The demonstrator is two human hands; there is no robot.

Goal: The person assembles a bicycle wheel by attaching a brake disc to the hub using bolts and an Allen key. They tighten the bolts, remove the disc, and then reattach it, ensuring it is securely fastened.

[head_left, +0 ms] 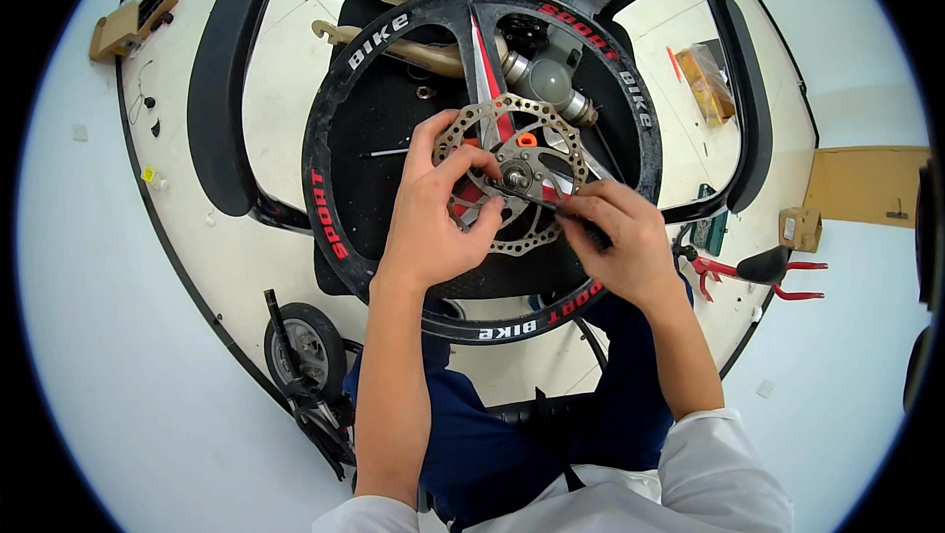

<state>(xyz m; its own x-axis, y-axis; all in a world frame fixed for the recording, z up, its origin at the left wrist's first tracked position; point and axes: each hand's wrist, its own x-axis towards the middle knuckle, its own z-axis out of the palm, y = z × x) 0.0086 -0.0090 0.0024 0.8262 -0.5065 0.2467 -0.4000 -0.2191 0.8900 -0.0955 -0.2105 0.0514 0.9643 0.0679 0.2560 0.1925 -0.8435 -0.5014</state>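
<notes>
A black three-spoke bicycle wheel (635,90) lies flat on a black chair seat, its spokes marked red and silver. On its hub sits a drilled metal brake disc (512,105), with a threaded axle (516,177) standing up in the middle. My left hand (438,188) rests over the disc's left side, fingers bent and apart, its index fingertip close to the axle. Pinched in my right hand (620,233) is a slim dark tool (532,199), pointing left across the hub towards my left fingertips. Its exact kind is unclear. An orange piece (528,140) shows behind the axle.
Chair armrests (231,90) flank the wheel. Under its far rim lie a beige fork-like part (423,53), a silver cylindrical part (547,82) and a loose nut (425,93). A small wheel (305,351) is at lower left; a red frame part (724,269) and cardboard box (800,230) lie right.
</notes>
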